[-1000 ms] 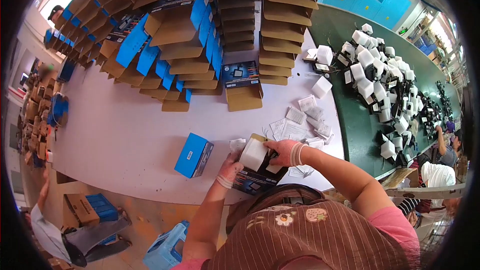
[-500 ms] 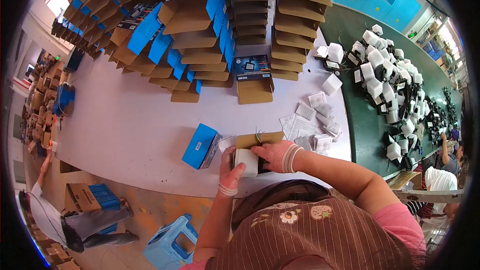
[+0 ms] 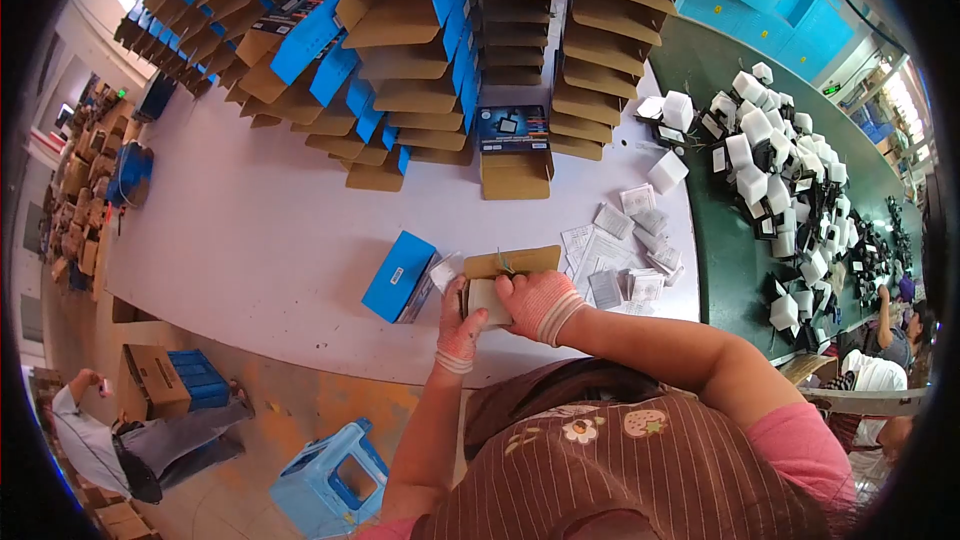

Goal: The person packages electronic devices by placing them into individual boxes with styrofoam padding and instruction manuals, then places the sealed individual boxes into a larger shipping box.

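Note:
An opened cardboard box (image 3: 530, 260) with its brown flap up stands near the table's front edge. My left hand (image 3: 460, 327) is wrapped round its left side, thumb toward a white foam block (image 3: 485, 302) inside. The fingers of my right hand (image 3: 538, 306) are bent over the block and the box's right part, pressing at a dark cable by the flap. Just left of the box lie a small clear packet (image 3: 446, 270) and a closed blue box (image 3: 400, 278). Folded paper leaflets (image 3: 605, 290) are spread to the right.
Stacks of open boxes (image 3: 410, 95) rise at the back of the white table (image 3: 250, 240). White foam pieces with black devices (image 3: 755, 180) cover the green surface (image 3: 720, 280) at right. A blue stool (image 3: 330, 475) stands on the floor; a person (image 3: 150, 440) is at lower left.
My right hand has shifted slightly left, over the foam block, which sits lower in the box and shows less. The person at lower left has moved an arm. The camera view has shifted a little.

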`<act>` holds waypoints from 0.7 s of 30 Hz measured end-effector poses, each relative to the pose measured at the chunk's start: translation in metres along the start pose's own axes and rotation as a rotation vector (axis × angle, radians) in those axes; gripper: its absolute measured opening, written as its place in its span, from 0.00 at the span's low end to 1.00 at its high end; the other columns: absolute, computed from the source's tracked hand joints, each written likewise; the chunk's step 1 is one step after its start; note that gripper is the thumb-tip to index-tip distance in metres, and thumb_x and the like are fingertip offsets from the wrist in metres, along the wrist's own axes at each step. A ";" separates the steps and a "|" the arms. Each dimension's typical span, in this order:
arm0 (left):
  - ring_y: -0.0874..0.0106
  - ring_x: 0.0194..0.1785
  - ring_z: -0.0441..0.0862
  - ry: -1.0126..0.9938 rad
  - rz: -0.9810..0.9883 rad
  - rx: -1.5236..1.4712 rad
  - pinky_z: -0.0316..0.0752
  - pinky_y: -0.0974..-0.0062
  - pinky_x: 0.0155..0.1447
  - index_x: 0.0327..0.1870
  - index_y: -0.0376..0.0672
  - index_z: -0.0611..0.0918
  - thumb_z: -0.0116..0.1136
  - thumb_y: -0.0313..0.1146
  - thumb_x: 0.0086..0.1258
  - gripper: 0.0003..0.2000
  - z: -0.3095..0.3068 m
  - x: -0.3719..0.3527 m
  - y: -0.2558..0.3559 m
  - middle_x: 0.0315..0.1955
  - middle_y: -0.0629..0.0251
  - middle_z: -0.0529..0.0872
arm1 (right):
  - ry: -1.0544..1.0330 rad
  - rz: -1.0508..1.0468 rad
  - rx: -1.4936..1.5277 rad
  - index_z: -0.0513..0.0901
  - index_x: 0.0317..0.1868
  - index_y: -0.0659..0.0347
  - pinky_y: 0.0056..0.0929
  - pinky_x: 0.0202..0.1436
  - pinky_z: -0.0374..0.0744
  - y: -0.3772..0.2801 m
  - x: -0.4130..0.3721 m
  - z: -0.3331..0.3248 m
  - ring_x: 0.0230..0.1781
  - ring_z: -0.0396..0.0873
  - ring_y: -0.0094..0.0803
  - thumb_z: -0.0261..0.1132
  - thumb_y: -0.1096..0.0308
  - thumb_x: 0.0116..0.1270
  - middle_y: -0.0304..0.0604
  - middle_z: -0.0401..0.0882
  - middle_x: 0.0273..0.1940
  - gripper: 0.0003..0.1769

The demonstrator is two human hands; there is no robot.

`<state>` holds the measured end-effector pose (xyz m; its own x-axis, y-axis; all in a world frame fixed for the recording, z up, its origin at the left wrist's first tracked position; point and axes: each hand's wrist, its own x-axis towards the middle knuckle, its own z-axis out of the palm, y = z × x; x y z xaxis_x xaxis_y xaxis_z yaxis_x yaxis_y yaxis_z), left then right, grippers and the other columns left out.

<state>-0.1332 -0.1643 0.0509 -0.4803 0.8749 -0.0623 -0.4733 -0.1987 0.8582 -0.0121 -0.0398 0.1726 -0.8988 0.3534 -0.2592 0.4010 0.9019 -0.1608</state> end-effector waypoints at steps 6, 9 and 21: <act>0.63 0.65 0.69 0.112 -0.035 0.497 0.70 0.66 0.67 0.68 0.33 0.65 0.62 0.31 0.59 0.34 0.001 0.001 0.001 0.62 0.54 0.67 | -0.045 0.042 -0.045 0.75 0.48 0.64 0.43 0.39 0.84 -0.012 0.007 -0.004 0.39 0.86 0.45 0.68 0.53 0.60 0.51 0.85 0.38 0.25; 0.65 0.65 0.69 0.079 -0.115 0.300 0.71 0.66 0.65 0.68 0.34 0.66 0.64 0.33 0.58 0.34 0.006 0.007 0.012 0.61 0.54 0.69 | -0.053 0.053 -0.050 0.73 0.50 0.64 0.43 0.38 0.84 -0.016 0.011 -0.007 0.38 0.86 0.46 0.70 0.50 0.58 0.50 0.84 0.38 0.30; 0.46 0.64 0.69 0.148 0.018 0.806 0.67 0.58 0.68 0.68 0.45 0.65 0.60 0.30 0.52 0.36 0.012 0.001 0.003 0.57 0.45 0.70 | 0.020 -0.066 -0.292 0.71 0.55 0.62 0.42 0.36 0.83 -0.009 0.019 0.022 0.35 0.86 0.44 0.68 0.52 0.60 0.50 0.84 0.36 0.30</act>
<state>-0.1260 -0.1587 0.0599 -0.6023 0.7958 -0.0629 0.1847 0.2156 0.9589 -0.0287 -0.0472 0.1480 -0.9256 0.2939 -0.2383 0.2763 0.9553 0.1052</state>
